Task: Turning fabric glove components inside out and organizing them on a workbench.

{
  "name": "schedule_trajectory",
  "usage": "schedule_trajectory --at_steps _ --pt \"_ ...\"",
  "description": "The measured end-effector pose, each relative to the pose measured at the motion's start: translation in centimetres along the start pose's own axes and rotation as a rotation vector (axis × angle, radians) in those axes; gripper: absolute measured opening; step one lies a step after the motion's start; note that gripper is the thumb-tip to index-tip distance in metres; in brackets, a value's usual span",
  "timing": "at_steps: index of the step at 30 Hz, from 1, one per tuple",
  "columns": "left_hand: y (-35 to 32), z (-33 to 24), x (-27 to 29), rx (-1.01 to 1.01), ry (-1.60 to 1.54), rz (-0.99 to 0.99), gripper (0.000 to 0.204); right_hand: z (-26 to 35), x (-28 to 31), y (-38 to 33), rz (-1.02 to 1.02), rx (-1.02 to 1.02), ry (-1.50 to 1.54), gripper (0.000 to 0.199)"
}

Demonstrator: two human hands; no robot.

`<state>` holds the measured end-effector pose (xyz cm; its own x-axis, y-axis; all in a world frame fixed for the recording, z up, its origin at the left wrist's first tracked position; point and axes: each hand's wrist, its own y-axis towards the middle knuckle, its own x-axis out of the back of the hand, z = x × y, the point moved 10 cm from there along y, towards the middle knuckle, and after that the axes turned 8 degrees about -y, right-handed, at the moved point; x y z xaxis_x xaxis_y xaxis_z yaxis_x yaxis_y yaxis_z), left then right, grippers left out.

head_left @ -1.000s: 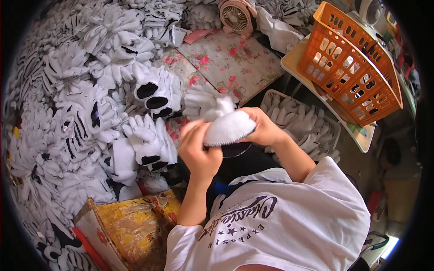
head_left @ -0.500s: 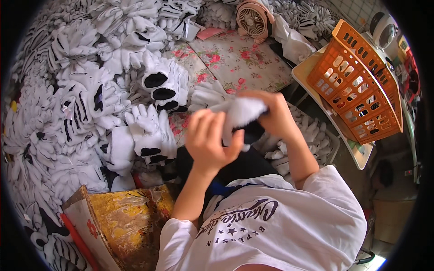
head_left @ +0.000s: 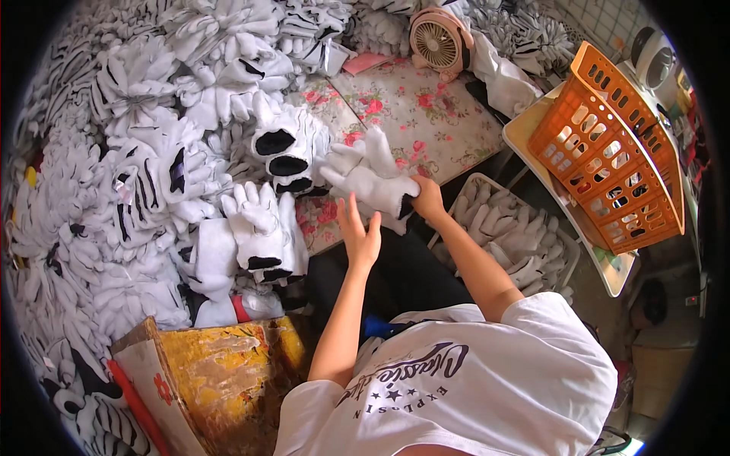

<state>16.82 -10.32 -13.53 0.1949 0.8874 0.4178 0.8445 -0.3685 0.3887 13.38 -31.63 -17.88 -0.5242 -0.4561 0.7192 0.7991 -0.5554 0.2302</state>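
Note:
A white fabric glove (head_left: 372, 181) with a dark lining at its cuff lies in front of me, its fingers pointing away. My right hand (head_left: 428, 199) pinches the cuff at the right side. Close to the glove's near edge, my left hand (head_left: 362, 237) has its fingers stretched and apart; whether it touches the cloth I cannot tell. To the left are a stack of white gloves with black cuff openings (head_left: 287, 165) and another small stack (head_left: 262, 235), fingers up.
Heaps of white gloves (head_left: 144, 205) fill the left and back. A flowered board (head_left: 426, 114) carries a pink fan (head_left: 441, 45). At right stand an orange basket (head_left: 608, 152) on a small table and a bin of gloves (head_left: 517, 235). A worn yellow box (head_left: 228, 372) sits lower left.
The glove, bunched and blurred between both hands before, is now spread out with its fingers away from me. My left hand has come off it and opened; my right hand has lowered at the cuff.

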Motion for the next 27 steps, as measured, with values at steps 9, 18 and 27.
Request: schedule_trajectory --at_steps 9,18,27 --pt "-0.2 3.3 -2.1 0.388 -0.369 -0.153 0.084 0.1 0.3 1.0 0.321 -0.021 0.356 0.044" --pt "1.5 9.3 -9.3 0.829 -0.800 0.159 0.077 -5.9 -8.5 0.8 0.252 -0.001 0.307 0.072" --pt "5.8 2.7 -11.3 0.671 -0.942 0.287 0.076 -6.0 8.3 7.9 -0.316 -0.092 0.073 0.047"
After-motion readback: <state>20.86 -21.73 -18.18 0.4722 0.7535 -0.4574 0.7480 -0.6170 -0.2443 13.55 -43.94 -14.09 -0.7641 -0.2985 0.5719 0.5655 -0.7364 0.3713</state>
